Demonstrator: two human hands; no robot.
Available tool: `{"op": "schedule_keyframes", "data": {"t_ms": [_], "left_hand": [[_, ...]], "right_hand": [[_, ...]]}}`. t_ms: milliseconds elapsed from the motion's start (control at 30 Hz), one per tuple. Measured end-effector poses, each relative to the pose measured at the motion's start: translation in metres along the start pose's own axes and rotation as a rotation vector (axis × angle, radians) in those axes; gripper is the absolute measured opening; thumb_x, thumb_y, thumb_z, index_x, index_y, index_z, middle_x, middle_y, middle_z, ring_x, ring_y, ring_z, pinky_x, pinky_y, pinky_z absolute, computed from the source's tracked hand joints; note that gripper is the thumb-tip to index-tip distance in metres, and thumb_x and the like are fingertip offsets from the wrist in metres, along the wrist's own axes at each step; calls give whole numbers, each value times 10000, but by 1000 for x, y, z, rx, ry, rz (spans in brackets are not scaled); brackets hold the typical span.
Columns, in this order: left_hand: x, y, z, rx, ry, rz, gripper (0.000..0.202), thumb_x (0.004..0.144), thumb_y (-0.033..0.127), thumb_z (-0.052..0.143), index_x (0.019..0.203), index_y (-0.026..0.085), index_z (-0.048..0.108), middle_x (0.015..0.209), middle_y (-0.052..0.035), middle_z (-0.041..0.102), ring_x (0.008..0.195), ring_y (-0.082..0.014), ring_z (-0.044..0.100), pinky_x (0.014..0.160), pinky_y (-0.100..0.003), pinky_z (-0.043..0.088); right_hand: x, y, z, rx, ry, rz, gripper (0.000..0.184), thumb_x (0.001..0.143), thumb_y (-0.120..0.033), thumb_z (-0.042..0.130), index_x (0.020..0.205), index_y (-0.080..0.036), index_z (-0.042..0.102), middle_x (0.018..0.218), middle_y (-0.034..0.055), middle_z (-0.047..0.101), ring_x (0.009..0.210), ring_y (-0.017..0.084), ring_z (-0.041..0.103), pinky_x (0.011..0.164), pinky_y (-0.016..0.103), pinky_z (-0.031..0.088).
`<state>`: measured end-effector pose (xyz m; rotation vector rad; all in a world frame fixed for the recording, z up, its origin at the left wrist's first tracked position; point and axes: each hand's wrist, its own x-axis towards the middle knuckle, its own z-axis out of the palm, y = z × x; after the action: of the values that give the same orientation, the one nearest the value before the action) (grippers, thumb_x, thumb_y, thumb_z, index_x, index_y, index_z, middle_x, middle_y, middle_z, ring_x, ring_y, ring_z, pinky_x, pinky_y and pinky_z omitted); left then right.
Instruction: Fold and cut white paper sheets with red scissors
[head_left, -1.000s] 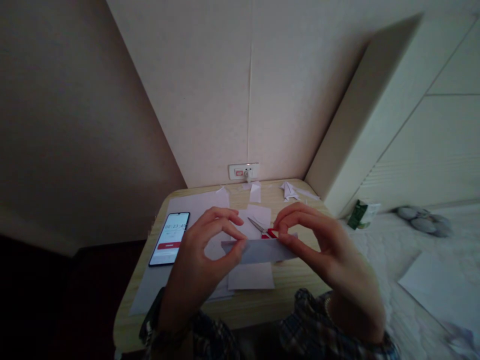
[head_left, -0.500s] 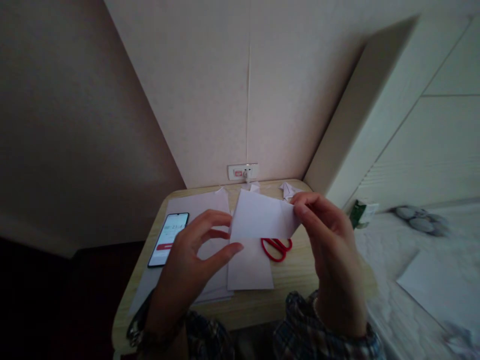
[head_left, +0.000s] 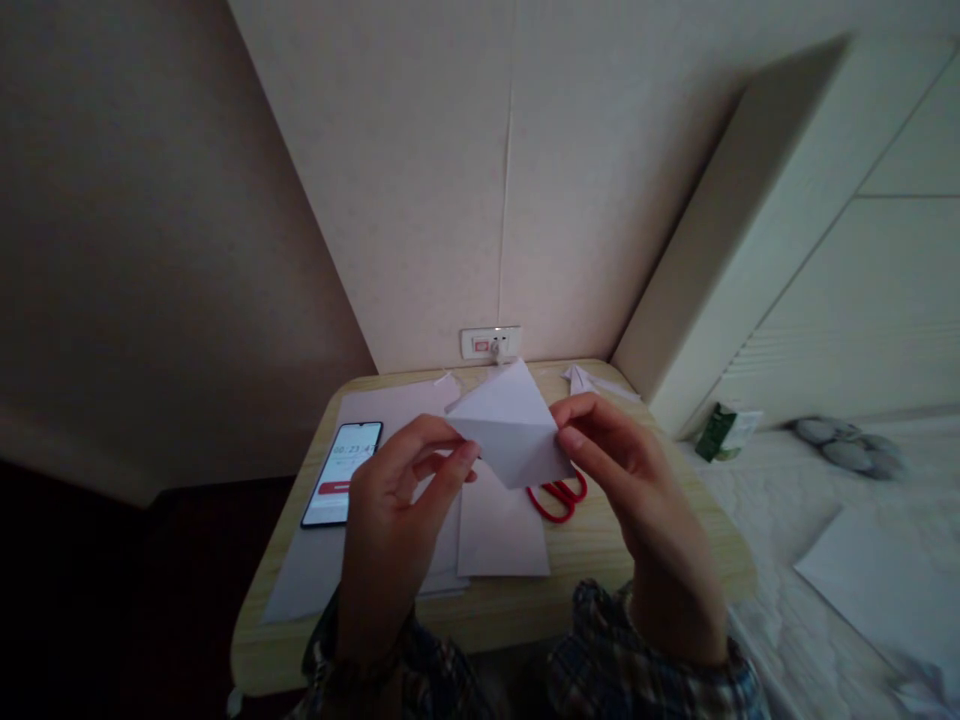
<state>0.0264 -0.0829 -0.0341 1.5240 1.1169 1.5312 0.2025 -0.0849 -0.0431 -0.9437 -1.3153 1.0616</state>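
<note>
Both hands hold a white sheet of paper [head_left: 512, 425] in the air above a small wooden table [head_left: 600, 560]. The sheet is turned corner-up like a diamond, with a crease across its middle. My left hand [head_left: 405, 500] pinches its left corner between thumb and fingers. My right hand [head_left: 622, 465] pinches its right corner. Under the sheet lie red-handled scissors [head_left: 559, 497] and flat white sheets [head_left: 499, 535] on the tabletop.
A phone [head_left: 343, 472] with a lit timer screen lies at the table's left. Folded paper scraps [head_left: 589, 381] sit near the back edge under a wall socket [head_left: 490, 343]. A bed with a white sheet of paper [head_left: 870, 580] and a green packet [head_left: 716, 430] is to the right.
The paper went from a narrow folded strip to an opened sheet, then was rotated so one corner points up. Both hands shifted their grip to opposite corners.
</note>
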Motion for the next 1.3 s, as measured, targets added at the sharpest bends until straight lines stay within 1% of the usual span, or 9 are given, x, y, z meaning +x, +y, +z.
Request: {"op": "schedule_keyframes", "data": {"t_ms": [200,300,433,600,767,900,1000,1100,1300], "left_hand": [[0,-2,1,1,-73,0,107,816,147,632,750,222,670,701,39,659,619,-101,630,566,-177,566],[-2,-5,5,-1,-2,-21,83,817,161,662,863,227,679,811,29,692,698,-105,650,594,-171,564],[-5,-7,9,17,70,18,158,820,171,678,963,235,662,979,2,692,877,-148,667,699,-227,592],[-7,-6,10,41,-21,86,204,858,154,639,1034,254,658,1078,2,658,994,-141,649,848,-241,572],[-6,-7,12,-32,-122,76,334,814,134,693,1111,275,639,1139,9,638,1046,-146,642,930,-265,550],[-5,-9,11,-88,-207,49,437,797,164,721,1201,270,594,1217,-20,616,1142,-174,608,987,-302,523],[-4,-9,8,-92,-249,27,510,779,183,743,1248,272,565,1253,-36,607,1173,-190,592,987,-313,521],[-5,-6,5,-48,-274,7,577,745,208,781,1270,288,555,1261,-37,607,1162,-196,592,958,-304,532],[0,-10,12,-132,-257,-33,407,811,206,696,1203,261,601,1180,-53,625,964,-159,634,751,-247,569]], "right_hand": [[-5,-3,8,-3,-143,-20,148,859,-374,670,921,-242,651,817,-1,642,662,132,574,457,205,411],[-4,-5,15,-76,-90,-32,82,862,-310,659,900,-238,646,782,0,654,660,138,587,450,207,417],[-4,-4,21,-189,33,-87,55,865,-281,633,871,-231,654,732,3,618,651,151,577,489,235,467],[-6,-4,25,-197,51,-84,98,880,-312,618,901,-235,674,792,17,630,645,145,578,457,220,462],[-5,-5,26,-96,-13,-86,233,863,-287,639,1092,-252,661,987,40,666,738,147,625,440,195,463],[-6,-3,24,-83,-39,-80,388,828,-272,673,1212,-281,626,1233,59,621,845,166,644,474,204,491],[-8,-4,21,-58,-78,-64,484,829,-246,660,1302,-308,575,1344,63,571,829,159,641,506,224,512],[-9,-7,20,-37,-107,-56,517,842,-208,640,1338,-311,538,1336,66,579,815,149,637,500,219,506],[-2,-7,25,-31,-69,-49,387,849,-198,632,1224,-270,574,1220,62,624,792,134,644,562,228,554]]}}
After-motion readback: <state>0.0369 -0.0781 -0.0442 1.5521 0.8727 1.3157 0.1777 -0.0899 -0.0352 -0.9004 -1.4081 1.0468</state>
